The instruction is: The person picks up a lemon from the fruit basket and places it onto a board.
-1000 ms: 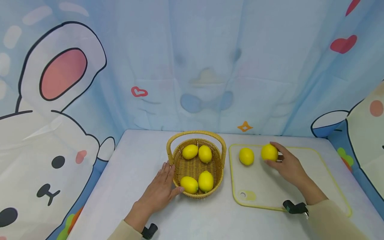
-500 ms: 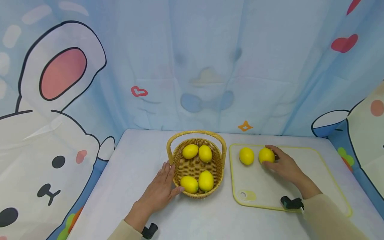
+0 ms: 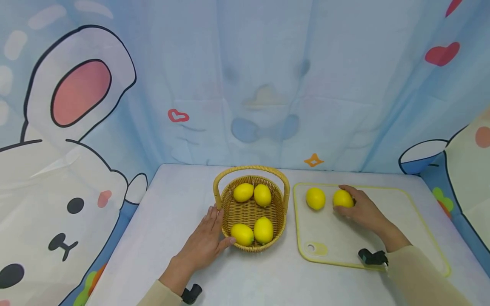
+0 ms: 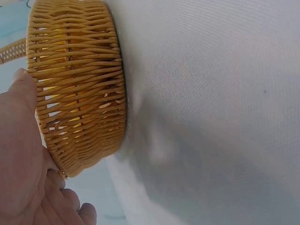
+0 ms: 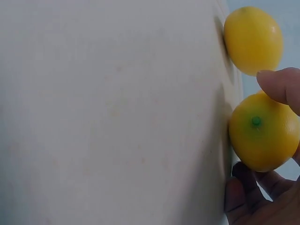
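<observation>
On the cutting board [image 3: 337,246] my right hand [image 3: 365,210] holds a lemon [image 3: 341,199] between thumb and fingers. In the right wrist view the green stem end of this lemon [image 5: 262,133] faces the camera, with the thumb on one side and fingertips at the other. A second lemon [image 3: 315,199] lies just left of it on the board. My left hand [image 3: 203,240] rests along the left side of the wicker basket [image 3: 245,212], fingers straight and thumb at the rim. Several lemons [image 3: 263,229] lie inside the basket, and its handle [image 3: 250,168] stands up.
A white cloth covers the table [image 3: 260,280]. Behind it hangs a blue curtain [image 3: 260,76] printed with cartoon figures. The board lies to the right of the basket, with a narrow gap between them. Small black cameras [image 3: 373,257] sit at the wrists.
My right hand has moved slightly left and down with the lemon, bringing it low on the board beside the other lemon. The left hand and basket have stayed put.
</observation>
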